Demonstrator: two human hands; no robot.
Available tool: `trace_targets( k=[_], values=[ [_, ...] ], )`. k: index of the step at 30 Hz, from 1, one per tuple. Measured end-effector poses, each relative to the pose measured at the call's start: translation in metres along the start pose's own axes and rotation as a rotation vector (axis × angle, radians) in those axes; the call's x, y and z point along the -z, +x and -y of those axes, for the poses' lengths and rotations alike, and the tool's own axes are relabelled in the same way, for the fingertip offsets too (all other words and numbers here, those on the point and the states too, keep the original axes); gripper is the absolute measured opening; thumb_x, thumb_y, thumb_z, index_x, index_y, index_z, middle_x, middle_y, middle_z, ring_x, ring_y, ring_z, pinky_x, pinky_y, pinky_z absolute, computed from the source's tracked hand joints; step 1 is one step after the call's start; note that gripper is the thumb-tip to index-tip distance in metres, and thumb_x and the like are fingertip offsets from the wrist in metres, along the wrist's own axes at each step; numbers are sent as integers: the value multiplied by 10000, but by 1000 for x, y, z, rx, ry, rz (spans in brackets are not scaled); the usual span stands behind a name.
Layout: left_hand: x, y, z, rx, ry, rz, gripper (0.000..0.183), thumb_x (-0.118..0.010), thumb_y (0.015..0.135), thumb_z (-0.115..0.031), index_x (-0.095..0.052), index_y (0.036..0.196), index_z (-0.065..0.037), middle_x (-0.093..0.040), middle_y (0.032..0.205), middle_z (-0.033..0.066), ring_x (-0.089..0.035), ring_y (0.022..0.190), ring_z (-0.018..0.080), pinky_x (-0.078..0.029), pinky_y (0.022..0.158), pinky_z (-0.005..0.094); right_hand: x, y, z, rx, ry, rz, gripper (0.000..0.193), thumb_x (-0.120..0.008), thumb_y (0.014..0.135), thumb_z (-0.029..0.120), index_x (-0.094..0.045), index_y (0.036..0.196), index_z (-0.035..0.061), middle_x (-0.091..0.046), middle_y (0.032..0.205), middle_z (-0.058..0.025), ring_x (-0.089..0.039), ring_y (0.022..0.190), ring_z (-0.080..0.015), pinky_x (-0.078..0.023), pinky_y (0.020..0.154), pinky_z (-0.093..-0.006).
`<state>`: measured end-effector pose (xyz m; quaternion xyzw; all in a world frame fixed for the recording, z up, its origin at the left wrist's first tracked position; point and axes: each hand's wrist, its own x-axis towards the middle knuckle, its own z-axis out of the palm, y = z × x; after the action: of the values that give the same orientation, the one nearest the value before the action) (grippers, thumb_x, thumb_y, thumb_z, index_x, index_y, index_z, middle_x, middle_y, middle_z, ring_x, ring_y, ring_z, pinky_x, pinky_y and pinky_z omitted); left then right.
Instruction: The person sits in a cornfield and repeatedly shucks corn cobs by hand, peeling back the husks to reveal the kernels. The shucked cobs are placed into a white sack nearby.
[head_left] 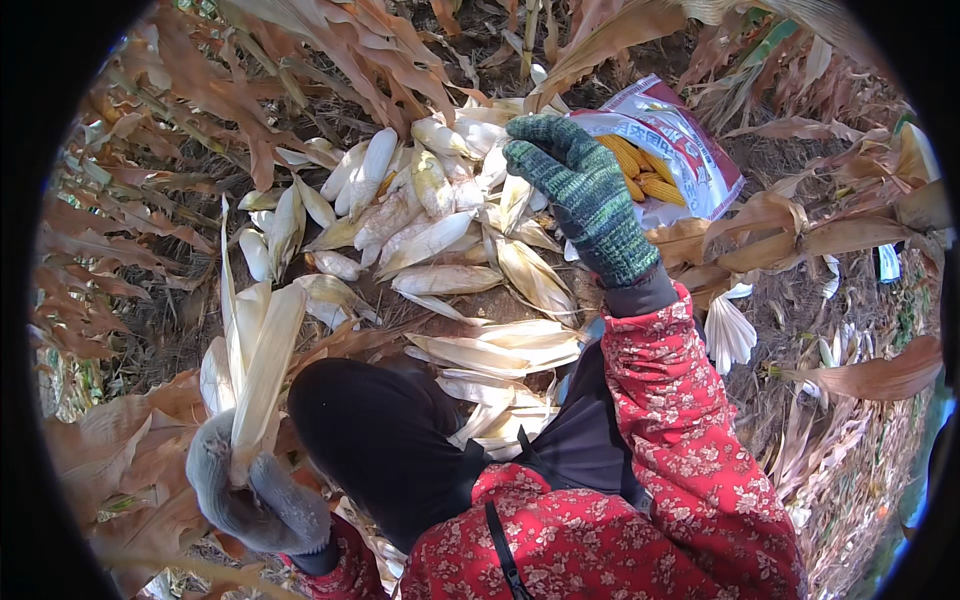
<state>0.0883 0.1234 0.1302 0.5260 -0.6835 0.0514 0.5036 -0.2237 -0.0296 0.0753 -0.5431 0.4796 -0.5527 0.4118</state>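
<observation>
My left hand point(255, 495), in a grey glove, is closed around the base of a pale, dry corn husk point(262, 365) whose leaves stand up and spread apart. No cob shows inside the husk. My right hand point(580, 195), in a green striped knitted glove, is held over the right side of a heap of unpeeled corn ears point(425, 250). Its fingers are curved and apart, and nothing shows in them. Just right of that hand lies a white and maroon printed sack point(705, 165), with bare yellow corn cobs point(655, 178) at its mouth.
Loose husks point(505, 350) lie between my knees, in front of the heap. Dry corn stalks and leaves point(210, 90) crowd the far and left sides. A long dry leaf point(800, 240) stretches across the right. More husks point(732, 330) are scattered over the ground there.
</observation>
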Motion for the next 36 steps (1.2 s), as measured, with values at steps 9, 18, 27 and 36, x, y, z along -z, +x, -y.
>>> trace_targets(
  k=[9, 18, 27, 36],
  values=[
    [184, -293, 56, 635, 469, 1480, 313, -607, 854, -209, -576, 1122, -51, -619, 978, 212, -601, 920, 374, -482, 791, 435, -3, -6, 4, 53, 148, 58, 267, -638, 904, 130, -632, 1139, 2, -671, 1022, -48, -616, 910, -99, -485, 849, -252],
    [119, -141, -9, 653, 328, 1432, 334, -604, 862, -304, -602, 1069, -41, -663, 909, 151, -634, 860, 363, -504, 756, 417, 3, -12, -5, 106, 240, 66, 337, -608, 927, 172, -585, 1199, -25, -659, 1069, -100, -654, 972, -161, -520, 871, -277],
    [-123, 0, -68, -193, -336, 864, 294, -664, 792, -90, -614, 1076, -34, -657, 942, 139, -623, 824, 337, -493, 736, 407, 27, -18, -6, 157, 66, -21, 335, -583, 930, 131, -574, 1221, -34, -657, 1083, -102, -649, 983, -162, -501, 889, -282],
    [-298, -79, 27, 360, -595, 1349, 313, -597, 897, -293, -631, 1049, -22, -666, 959, 120, -635, 892, 206, -482, 838, 319, 30, -20, 1, -92, 255, -126, 309, -597, 915, 145, -611, 1169, -29, -656, 1063, -89, -636, 953, -154, -487, 884, -275]
  ],
)
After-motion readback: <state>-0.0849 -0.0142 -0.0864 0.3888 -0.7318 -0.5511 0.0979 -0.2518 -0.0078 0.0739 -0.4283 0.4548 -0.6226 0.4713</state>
